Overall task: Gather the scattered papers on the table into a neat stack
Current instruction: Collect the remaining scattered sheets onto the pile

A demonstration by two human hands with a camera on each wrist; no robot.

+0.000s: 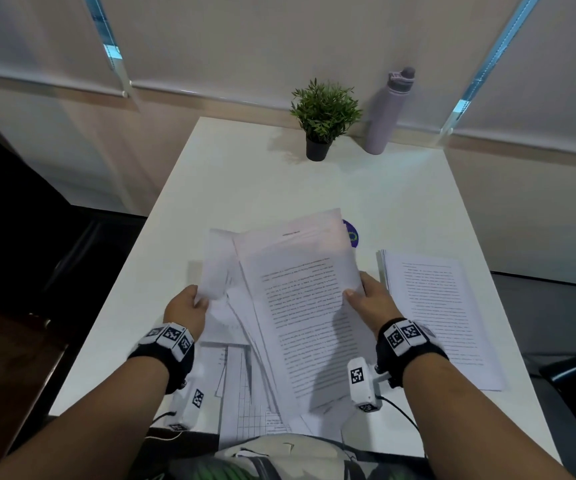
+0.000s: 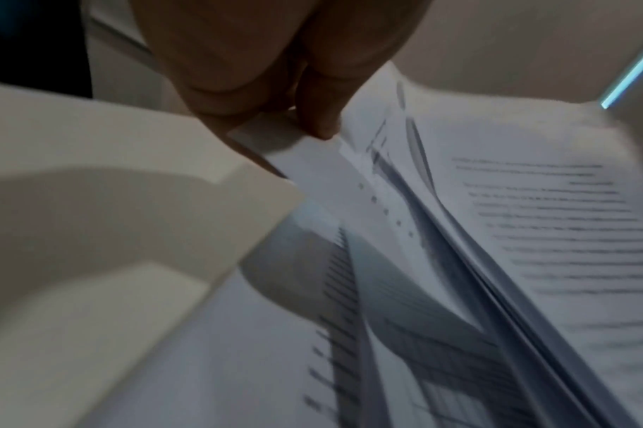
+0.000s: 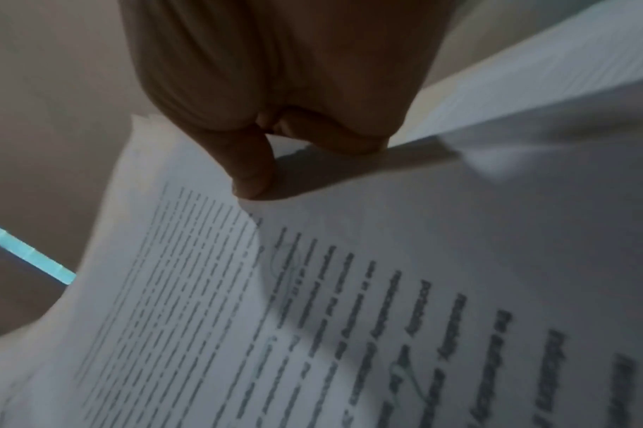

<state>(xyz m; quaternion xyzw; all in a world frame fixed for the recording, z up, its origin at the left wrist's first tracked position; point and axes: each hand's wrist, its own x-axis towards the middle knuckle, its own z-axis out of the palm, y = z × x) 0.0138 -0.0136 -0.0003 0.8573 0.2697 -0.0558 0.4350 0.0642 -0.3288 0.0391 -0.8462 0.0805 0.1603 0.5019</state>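
A loose, fanned bundle of printed papers (image 1: pixel 300 306) is lifted above the white table (image 1: pixel 245 174), held between both hands. My left hand (image 1: pixel 189 306) pinches its left edge, thumb on top. In the left wrist view the left hand (image 2: pixel 276 115) grips several splayed sheets of the bundle (image 2: pixel 495 231). My right hand (image 1: pixel 366 299) pinches the right edge, thumb on the top printed page. In the right wrist view the thumb (image 3: pixel 252 176) presses the page (image 3: pixel 312 289). A neater stack of papers (image 1: pixel 439 317) lies on the table to the right. More sheets (image 1: pixel 245 403) lie under the bundle near the front edge.
A small potted plant (image 1: pixel 323 116) and a lilac bottle (image 1: pixel 387 112) stand at the table's far edge. A blue round sticker (image 1: pixel 350 233) peeks out behind the bundle. The floor drops away on the table's left and right sides.
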